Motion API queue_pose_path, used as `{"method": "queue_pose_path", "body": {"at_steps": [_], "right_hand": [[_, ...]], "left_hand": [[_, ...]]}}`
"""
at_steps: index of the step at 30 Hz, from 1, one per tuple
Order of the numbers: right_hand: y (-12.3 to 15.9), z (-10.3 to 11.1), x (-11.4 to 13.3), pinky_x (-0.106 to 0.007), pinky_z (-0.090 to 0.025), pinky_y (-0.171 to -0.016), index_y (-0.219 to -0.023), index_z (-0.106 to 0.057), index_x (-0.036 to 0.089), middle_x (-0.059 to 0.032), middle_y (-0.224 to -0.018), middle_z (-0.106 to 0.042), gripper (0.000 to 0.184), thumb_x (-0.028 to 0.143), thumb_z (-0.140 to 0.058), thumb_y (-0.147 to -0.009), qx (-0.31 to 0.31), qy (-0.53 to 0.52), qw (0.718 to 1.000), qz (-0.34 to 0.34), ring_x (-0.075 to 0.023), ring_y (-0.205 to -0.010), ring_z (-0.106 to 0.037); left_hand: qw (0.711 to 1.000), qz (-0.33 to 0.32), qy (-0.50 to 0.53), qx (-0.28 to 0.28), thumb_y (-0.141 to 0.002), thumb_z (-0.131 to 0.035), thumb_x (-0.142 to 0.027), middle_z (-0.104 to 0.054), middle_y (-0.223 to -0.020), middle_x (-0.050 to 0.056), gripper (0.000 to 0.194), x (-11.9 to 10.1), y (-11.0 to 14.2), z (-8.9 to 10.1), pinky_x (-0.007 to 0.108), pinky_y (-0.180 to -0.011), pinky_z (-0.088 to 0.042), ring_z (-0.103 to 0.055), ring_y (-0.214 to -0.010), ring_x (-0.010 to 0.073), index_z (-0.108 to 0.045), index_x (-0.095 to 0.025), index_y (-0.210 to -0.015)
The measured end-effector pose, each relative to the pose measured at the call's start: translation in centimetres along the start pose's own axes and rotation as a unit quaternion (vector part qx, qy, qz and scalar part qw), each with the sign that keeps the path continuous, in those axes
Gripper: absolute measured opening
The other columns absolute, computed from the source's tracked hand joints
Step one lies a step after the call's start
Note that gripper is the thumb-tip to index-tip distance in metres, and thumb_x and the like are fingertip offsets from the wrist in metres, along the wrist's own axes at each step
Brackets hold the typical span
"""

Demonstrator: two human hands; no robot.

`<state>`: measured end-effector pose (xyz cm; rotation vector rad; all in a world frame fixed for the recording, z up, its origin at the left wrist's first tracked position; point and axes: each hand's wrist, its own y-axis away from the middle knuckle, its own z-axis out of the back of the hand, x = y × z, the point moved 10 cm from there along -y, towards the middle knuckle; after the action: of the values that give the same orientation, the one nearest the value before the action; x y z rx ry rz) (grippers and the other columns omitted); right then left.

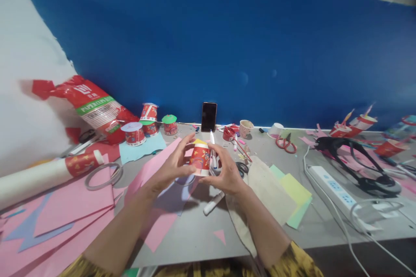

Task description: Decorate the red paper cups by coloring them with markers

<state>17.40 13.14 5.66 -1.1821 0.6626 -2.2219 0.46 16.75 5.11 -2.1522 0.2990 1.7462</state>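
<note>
In the head view, a red paper cup (200, 160) is held between the two hands above the tabletop (195, 240), with its narrower end up. The cup's left side is pinched by the thumb and fingers of the left hand (176, 160); its right side is gripped by the right hand (229, 172), with that thumb set at the lower rim. Pink paper (155, 220) is spread beneath the left hand. A white marker (213, 204) is seen nearer the wearer than the right hand, beige fabric (268, 188) to its right. A phone (209, 117) is propped beyond both hands.
</note>
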Motion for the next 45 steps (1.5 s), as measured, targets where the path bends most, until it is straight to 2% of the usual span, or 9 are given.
{"method": "queue_pose_path", "body": {"at_steps": [5, 10, 14, 19, 23, 26, 33, 40, 45], "right_hand": [[-0.2, -1.0, 0.5, -0.058, -0.053, -0.122, -0.165, -0.053, 0.024, -0.02, -0.158, -0.067, 0.102, 0.044, -0.101, -0.078, 0.041, 0.009, 0.999, -0.004, -0.0397, -0.142, -0.066], [-0.3, -0.4, -0.1, -0.054, -0.059, -0.114, -0.17, -0.048, 0.024, -0.02, -0.16, -0.065, 0.113, 0.041, -0.105, -0.073, 0.059, -0.016, 0.996, -0.06, -0.0379, -0.139, -0.067], [-1.0, 3.0, -1.1, -0.047, -0.066, -0.098, -0.172, -0.047, 0.028, -0.02, -0.166, -0.061, 0.113, 0.044, -0.104, -0.075, 0.04, -0.04, 0.994, -0.089, -0.0387, -0.142, -0.066], [-2.0, 6.4, -2.9, -0.041, -0.067, -0.091, -0.153, -0.067, 0.026, -0.0159, -0.151, -0.076, 0.079, 0.038, -0.097, -0.081, -0.054, -0.076, 0.99, -0.107, -0.0347, -0.133, -0.076], [-1.7, 5.0, -4.5, -0.033, -0.067, -0.072, -0.112, -0.084, 0.023, -0.0082, -0.096, -0.089, 0.024, 0.043, -0.079, -0.1, -0.093, -0.132, 0.975, -0.152, -0.0214, -0.079, -0.081], [-0.8, 2.9, -5.8, -0.025, -0.056, -0.051, -0.102, -0.086, 0.02, -0.0046, -0.072, -0.083, 0.036, 0.055, -0.077, -0.1, -0.099, -0.22, 0.947, -0.212, -0.0144, -0.052, -0.065], [2.2, 0.4, -7.3, -0.02, -0.046, -0.044, -0.082, -0.076, 0.019, -0.0011, -0.06, -0.073, 0.045, 0.062, -0.087, -0.09, -0.116, -0.302, 0.886, -0.332, -0.0106, -0.046, -0.056], [2.3, 1.5, -7.6, -0.021, -0.047, -0.045, -0.083, -0.075, 0.021, 0.0024, -0.06, -0.069, 0.032, 0.051, -0.08, -0.095, -0.125, -0.216, 0.917, -0.31, -0.0118, -0.047, -0.056], [1.0, 2.3, -5.5, -0.033, -0.063, -0.071, -0.101, -0.082, 0.025, -0.0031, -0.085, -0.081, 0.013, 0.031, -0.071, -0.104, -0.087, -0.047, 0.982, -0.158, -0.0206, -0.074, -0.075]], "left_hand": [[0.945, -0.048, -0.319, 0.055, -0.074, -0.099, -0.038, -0.05, -0.176, 0.015, 0.103, -2.6, 1.4, -0.4, 0.059, -0.128, -0.05, -0.049, -0.161, 0.0461, -0.055, -0.034, -0.168], [0.931, -0.042, -0.358, 0.059, -0.077, -0.096, -0.039, -0.056, -0.17, 0.019, 0.097, -1.9, 0.7, -0.7, 0.062, -0.124, -0.052, -0.061, -0.149, 0.0464, -0.056, -0.028, -0.164], [0.93, -0.069, -0.359, 0.032, -0.081, -0.086, -0.032, -0.06, -0.164, 0.016, 0.087, -1.9, -1.1, 0.2, 0.063, -0.122, -0.053, -0.061, -0.148, 0.0431, -0.054, -0.03, -0.162], [0.932, -0.096, -0.347, -0.035, -0.081, -0.082, -0.028, -0.062, -0.159, 0.019, 0.077, -0.4, -2.4, 2.2, 0.063, -0.124, -0.05, -0.061, -0.147, 0.0447, -0.058, -0.026, -0.154], [0.951, -0.048, -0.288, -0.099, -0.087, -0.081, -0.031, -0.052, -0.171, 0.019, 0.081, 2.0, -2.1, 4.1, 0.064, -0.126, -0.047, -0.058, -0.152, 0.0452, -0.052, -0.03, -0.162], [0.954, -0.047, -0.282, -0.092, -0.088, -0.08, -0.029, -0.053, -0.171, 0.016, 0.077, 2.6, -1.7, 4.1, 0.062, -0.129, -0.045, -0.053, -0.158, 0.0439, -0.054, -0.032, -0.161], [0.919, -0.099, -0.375, -0.065, -0.101, -0.064, -0.026, -0.049, -0.171, 0.018, 0.062, 2.4, -0.9, 3.1, 0.059, -0.135, -0.039, -0.046, -0.163, 0.0393, -0.047, -0.028, -0.161], [0.952, -0.048, -0.284, -0.105, -0.082, -0.073, -0.016, -0.046, -0.174, 0.013, 0.084, 2.8, -0.6, 4.4, 0.061, -0.136, -0.037, -0.043, -0.165, 0.0407, -0.046, -0.032, -0.16], [0.946, -0.052, -0.285, -0.146, -0.079, -0.081, -0.023, -0.053, -0.166, 0.011, 0.08, 2.0, -0.7, 4.9, 0.059, -0.133, -0.042, -0.048, -0.16, 0.0413, -0.053, -0.033, -0.153]]}}
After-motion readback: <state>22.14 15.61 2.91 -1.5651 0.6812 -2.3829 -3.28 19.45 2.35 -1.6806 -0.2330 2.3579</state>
